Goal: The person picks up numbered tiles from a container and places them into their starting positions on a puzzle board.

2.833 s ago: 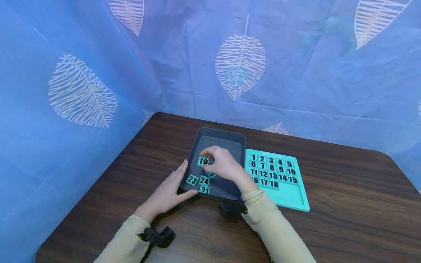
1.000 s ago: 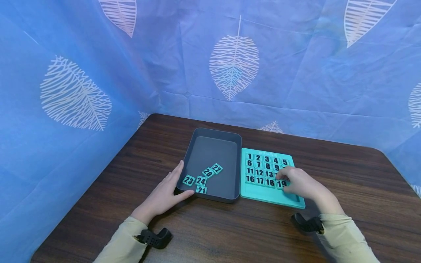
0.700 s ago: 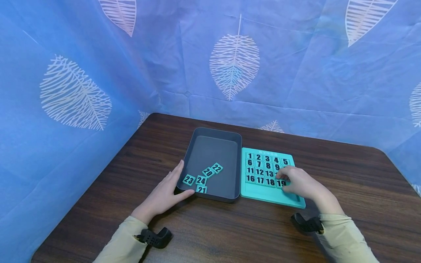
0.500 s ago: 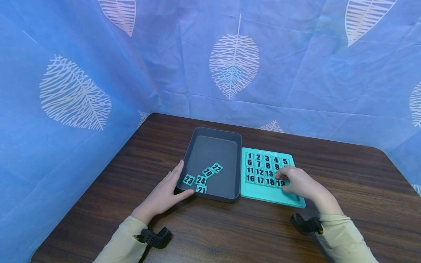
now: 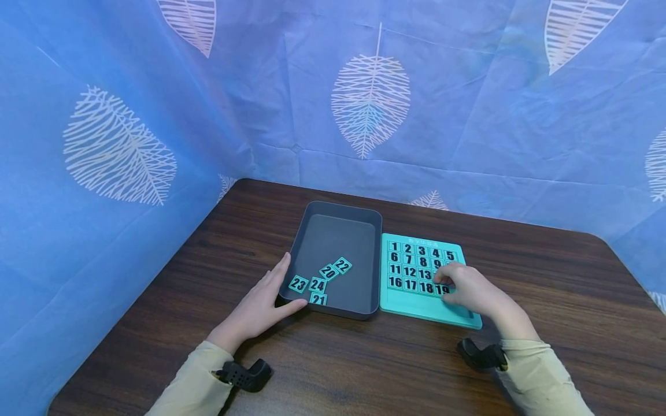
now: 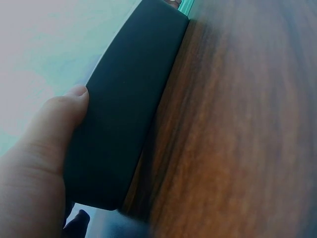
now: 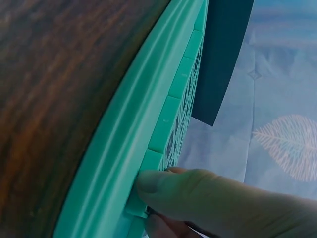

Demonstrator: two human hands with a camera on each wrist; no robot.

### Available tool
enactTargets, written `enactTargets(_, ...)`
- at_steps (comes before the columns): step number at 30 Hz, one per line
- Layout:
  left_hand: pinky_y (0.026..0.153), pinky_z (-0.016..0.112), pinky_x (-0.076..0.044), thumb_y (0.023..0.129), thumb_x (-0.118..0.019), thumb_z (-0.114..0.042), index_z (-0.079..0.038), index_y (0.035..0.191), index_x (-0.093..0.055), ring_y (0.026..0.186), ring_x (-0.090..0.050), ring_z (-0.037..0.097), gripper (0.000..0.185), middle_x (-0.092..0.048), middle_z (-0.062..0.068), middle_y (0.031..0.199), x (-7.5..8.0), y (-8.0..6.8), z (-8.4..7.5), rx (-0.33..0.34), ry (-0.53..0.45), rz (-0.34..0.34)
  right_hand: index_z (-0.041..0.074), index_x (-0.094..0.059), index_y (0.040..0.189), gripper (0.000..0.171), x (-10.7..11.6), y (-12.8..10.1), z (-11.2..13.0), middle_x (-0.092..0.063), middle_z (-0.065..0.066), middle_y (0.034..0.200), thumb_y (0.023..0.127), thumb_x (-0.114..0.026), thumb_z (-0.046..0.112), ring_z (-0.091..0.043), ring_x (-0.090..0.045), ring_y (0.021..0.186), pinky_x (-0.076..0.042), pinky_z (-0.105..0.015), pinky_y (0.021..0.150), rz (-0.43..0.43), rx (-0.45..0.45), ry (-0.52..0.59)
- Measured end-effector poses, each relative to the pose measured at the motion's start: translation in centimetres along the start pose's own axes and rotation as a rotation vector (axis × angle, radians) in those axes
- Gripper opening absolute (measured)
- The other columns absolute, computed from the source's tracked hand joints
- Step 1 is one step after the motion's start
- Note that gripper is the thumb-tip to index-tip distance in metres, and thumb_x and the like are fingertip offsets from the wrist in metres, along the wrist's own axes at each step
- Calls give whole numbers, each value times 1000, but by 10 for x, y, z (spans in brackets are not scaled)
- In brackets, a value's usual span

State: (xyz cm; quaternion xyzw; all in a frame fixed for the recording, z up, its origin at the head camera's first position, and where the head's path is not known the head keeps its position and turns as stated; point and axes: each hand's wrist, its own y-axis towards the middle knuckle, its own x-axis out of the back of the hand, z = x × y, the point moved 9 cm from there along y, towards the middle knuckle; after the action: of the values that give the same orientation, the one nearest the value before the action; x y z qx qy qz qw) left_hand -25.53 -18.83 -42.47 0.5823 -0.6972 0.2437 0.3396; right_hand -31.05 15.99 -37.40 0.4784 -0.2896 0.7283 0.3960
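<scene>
My left hand [image 5: 260, 311] rests at the near left corner of a dark grey tray [image 5: 346, 222], fingers straight along its side. In the left wrist view, the thumb [image 6: 59, 116] lies against the tray's outer wall. Inside the tray are several loose number tiles, among them 22 [image 5: 342, 265], 20 [image 5: 329, 271] and 23 [image 5: 298, 284]. My right hand [image 5: 470, 290] pinches the number tile 19 [image 5: 442, 290] between thumb and fingers, just right of tile 18 [image 5: 426, 288] on the turquoise puzzle board [image 5: 421, 308]. In the right wrist view, my thumb [image 7: 166, 186] presses that tile's near edge.
The puzzle board stands right beside the tray, with rows of number tiles from 1 in order. My right hand covers some at the right. Both stand on a dark wooden table [image 5: 333, 358], in front of a blue leaf-patterned curtain [image 5: 468, 115].
My right hand has carried tile 19 out of the tray to the board, then nudged it slightly left toward tile 18. My left hand has stayed at the tray.
</scene>
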Motion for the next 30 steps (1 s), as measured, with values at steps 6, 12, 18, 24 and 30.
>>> enactTargets(6,111,57,-18,86,-57,-63,-21,155,-3,144,-11,30,98,-5,0,160,-1,0,2,2,5,4,-2,-67,104,26,3,5,9,-61,-10,98,78,-73,-3,-27,-58,88,-52,-40,71,18,9,-12)
enactTargets(12,111,57,-18,86,-57,-62,-22,155,-3,143,-11,30,97,-5,-1,160,-1,-1,1,-1,7,1,-2,-66,109,24,15,20,39,-62,-13,103,86,-69,5,-28,-58,90,-51,-41,73,-85,81,-2)
enactTargets(18,111,56,-18,86,-57,-62,-21,155,-3,143,-11,30,97,-6,0,160,0,0,-1,-12,14,-3,0,-65,112,24,24,39,74,-61,-12,108,89,-67,7,-30,-59,92,-51,-42,77,-179,151,37)
enactTargets(24,112,54,-17,86,-58,-62,-21,155,-3,144,-11,28,97,-5,0,160,0,0,0,-10,19,-1,2,-65,114,25,20,61,111,-60,-12,111,89,-67,8,-30,-59,97,-51,-42,81,-175,197,89)
enactTargets(30,112,55,-17,86,-58,-62,-20,155,-3,144,-13,27,97,-4,1,160,1,0,-3,-45,25,-18,3,-65,113,25,-3,85,141,-61,-11,109,89,-67,10,-27,-59,97,-51,-37,81,-154,253,142)
